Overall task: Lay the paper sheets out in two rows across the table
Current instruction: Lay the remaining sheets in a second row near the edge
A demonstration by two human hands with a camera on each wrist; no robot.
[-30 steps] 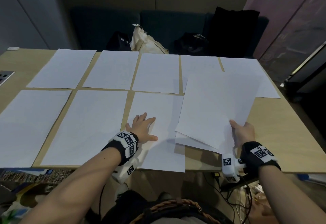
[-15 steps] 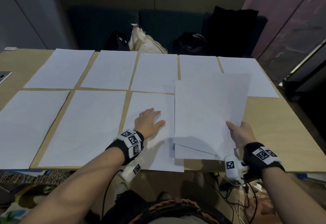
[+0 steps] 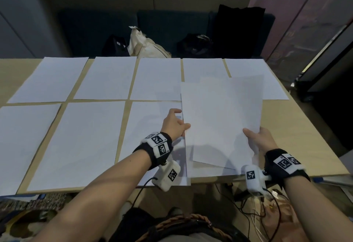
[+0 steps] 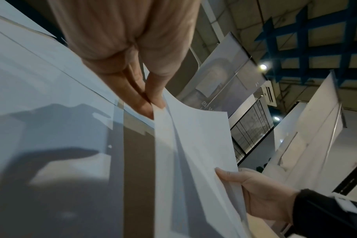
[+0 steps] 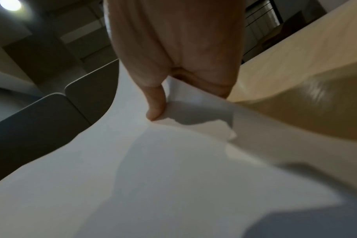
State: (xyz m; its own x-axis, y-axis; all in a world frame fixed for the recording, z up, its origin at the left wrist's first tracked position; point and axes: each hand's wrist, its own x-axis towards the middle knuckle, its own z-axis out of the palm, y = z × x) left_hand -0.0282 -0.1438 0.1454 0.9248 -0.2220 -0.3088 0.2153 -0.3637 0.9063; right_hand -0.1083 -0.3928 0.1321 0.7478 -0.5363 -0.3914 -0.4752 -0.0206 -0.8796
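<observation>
White paper sheets lie on the wooden table (image 3: 305,146): a far row of several, starting at the leftmost sheet (image 3: 51,77), and three in the near row, the third sheet (image 3: 149,127) in the middle. To its right I hold a few loose sheets (image 3: 221,119) tilted just above the table. My left hand (image 3: 174,122) pinches their left edge, thumb against fingers (image 4: 153,104). My right hand (image 3: 257,138) grips the lower right edge, with the thumb (image 5: 155,104) on top. Another sheet edge (image 3: 210,169) shows underneath.
Behind the table stands a dark bench with a cream bag (image 3: 145,45) and black bags (image 3: 194,45). Bare wood shows at the near right corner (image 3: 315,161). Cables (image 3: 248,203) hang below the front edge.
My left hand lifted off the third near-row sheet and moved right to take the held sheets' left edge. The held sheets swung left and squared up with the rows.
</observation>
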